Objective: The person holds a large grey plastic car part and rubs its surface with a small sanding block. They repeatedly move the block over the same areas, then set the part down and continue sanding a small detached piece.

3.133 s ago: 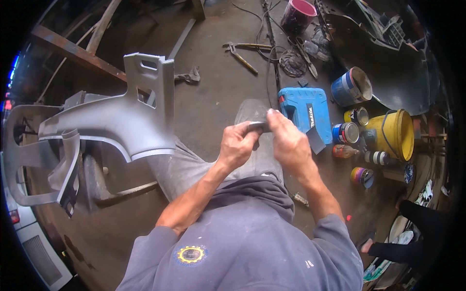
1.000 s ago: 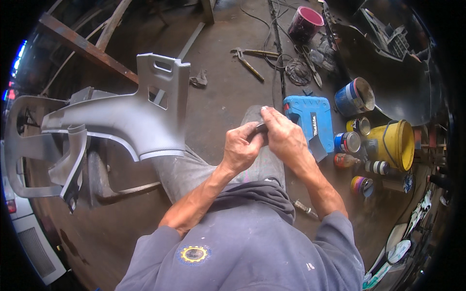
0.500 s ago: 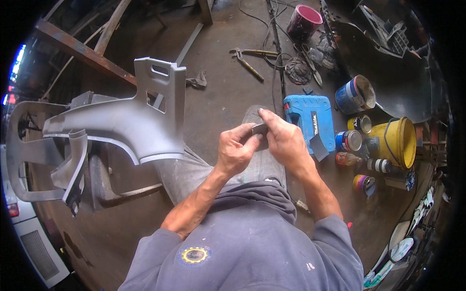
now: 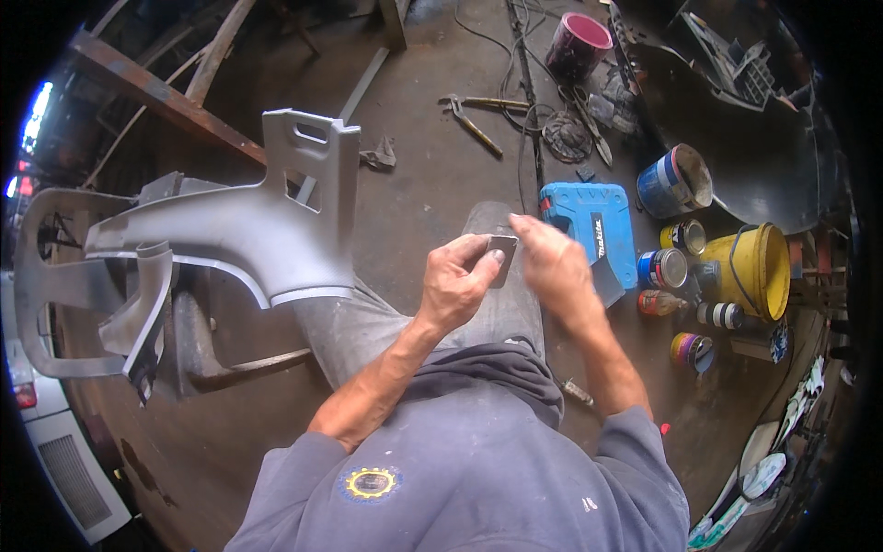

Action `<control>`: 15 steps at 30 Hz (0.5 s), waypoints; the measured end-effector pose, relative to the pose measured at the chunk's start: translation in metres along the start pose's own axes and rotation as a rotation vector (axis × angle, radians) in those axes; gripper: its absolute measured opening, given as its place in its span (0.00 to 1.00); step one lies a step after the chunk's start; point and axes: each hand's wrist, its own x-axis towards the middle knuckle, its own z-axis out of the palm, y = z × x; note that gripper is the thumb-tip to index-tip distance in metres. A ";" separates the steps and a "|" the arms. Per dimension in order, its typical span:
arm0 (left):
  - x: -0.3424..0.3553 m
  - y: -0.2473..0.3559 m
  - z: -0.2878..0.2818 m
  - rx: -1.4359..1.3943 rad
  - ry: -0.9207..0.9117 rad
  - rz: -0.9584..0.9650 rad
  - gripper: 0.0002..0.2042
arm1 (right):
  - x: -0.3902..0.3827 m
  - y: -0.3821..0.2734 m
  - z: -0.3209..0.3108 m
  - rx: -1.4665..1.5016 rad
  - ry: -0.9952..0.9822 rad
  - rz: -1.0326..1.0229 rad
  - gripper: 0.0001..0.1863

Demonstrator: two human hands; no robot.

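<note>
A small, dark grey folded piece of sandpaper (image 4: pixel 502 260) is pinched between the thumb and fingers of my left hand (image 4: pixel 456 283), above my knee. Just to its right, my right hand (image 4: pixel 557 270) is blurred by motion. Its fingers stretch up past the upper corner of the sandpaper, and I see nothing held in them. To my left, a silver-grey car body panel (image 4: pixel 276 235) with a slotted upper end rests against my leg. A grey sheet (image 4: pixel 606 281) lies against the blue tool case (image 4: pixel 590 225) beyond my right hand.
Right of the case stand a yellow bucket (image 4: pixel 750 271), a blue paint can (image 4: pixel 674 181) and several small tins. Farther off lie pliers (image 4: pixel 476 129), shears (image 4: pixel 589 124), cables and a pink-rimmed bucket (image 4: pixel 578 46). A smaller trim piece (image 4: pixel 138 308) leans at left.
My right hand has come away from the sandpaper and shifted slightly right. The left hand keeps hold of the piece, which now shows its flat face.
</note>
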 end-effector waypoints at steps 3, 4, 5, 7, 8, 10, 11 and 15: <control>0.001 -0.005 -0.004 -0.008 0.053 0.015 0.09 | 0.015 -0.002 -0.016 0.041 0.023 0.021 0.23; -0.001 0.001 -0.002 -0.023 0.059 -0.054 0.09 | 0.015 -0.017 -0.025 0.069 0.044 -0.036 0.23; 0.003 0.009 0.000 -0.036 0.057 -0.095 0.09 | 0.020 -0.026 -0.031 0.084 0.089 -0.104 0.23; 0.000 0.010 -0.001 -0.002 0.040 -0.105 0.09 | 0.020 -0.033 -0.031 0.053 0.066 -0.175 0.23; 0.000 0.006 -0.001 0.032 0.045 -0.092 0.08 | 0.024 -0.034 -0.032 0.040 0.056 -0.200 0.23; 0.001 0.005 0.000 0.121 0.064 -0.016 0.07 | 0.029 -0.032 -0.026 0.033 0.027 -0.216 0.22; 0.002 0.007 0.002 0.176 0.077 0.046 0.06 | 0.026 -0.036 -0.025 -0.012 0.037 -0.248 0.22; 0.004 0.007 0.004 0.363 0.139 0.298 0.04 | 0.027 -0.026 -0.009 0.030 -0.033 -0.142 0.20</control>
